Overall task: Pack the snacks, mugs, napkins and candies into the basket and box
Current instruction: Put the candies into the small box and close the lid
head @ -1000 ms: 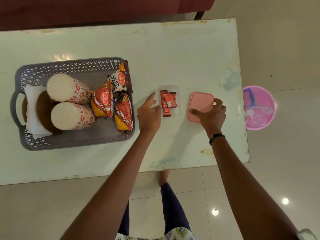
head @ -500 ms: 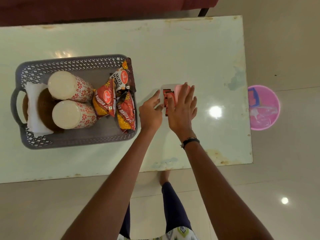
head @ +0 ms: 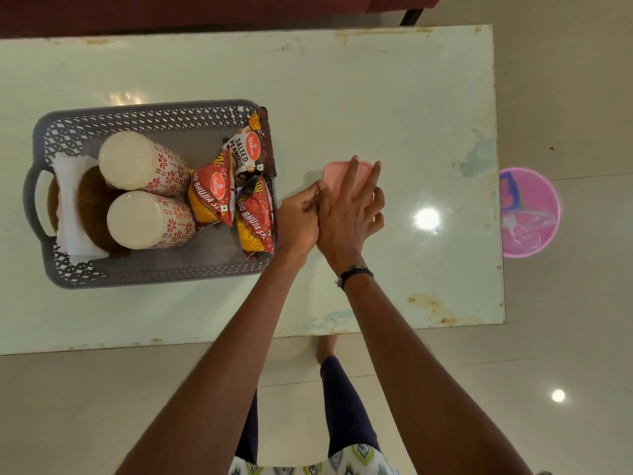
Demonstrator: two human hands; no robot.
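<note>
Fingers: right hand (head: 346,214) has fingers (head: 373,174) straight and spread, pressing flat on the pink lid (head: 337,171); left hand (head: 299,219) has fingers curled at the box's left edge, grip unclear.
Box: on the counter (head: 394,97), just right of the basket (head: 154,113).
Basket: holds two mugs (head: 144,166), napkins (head: 70,207) and snacks (head: 212,197).

Both my arms reach forward, bare to the wrists, and meet side by side. My right hand (head: 347,214) lies palm down with fingers (head: 349,176) straight and spread, pressing flat on the lid (head: 334,171) beneath it; a dark band (head: 354,273) circles that wrist. My left hand (head: 298,219) sits just left of it, touching its edge, fingers curled in and thumb tip against the lid's near-left corner. Below the arms, my leg (head: 337,402) and foot (head: 325,346) show.
</note>
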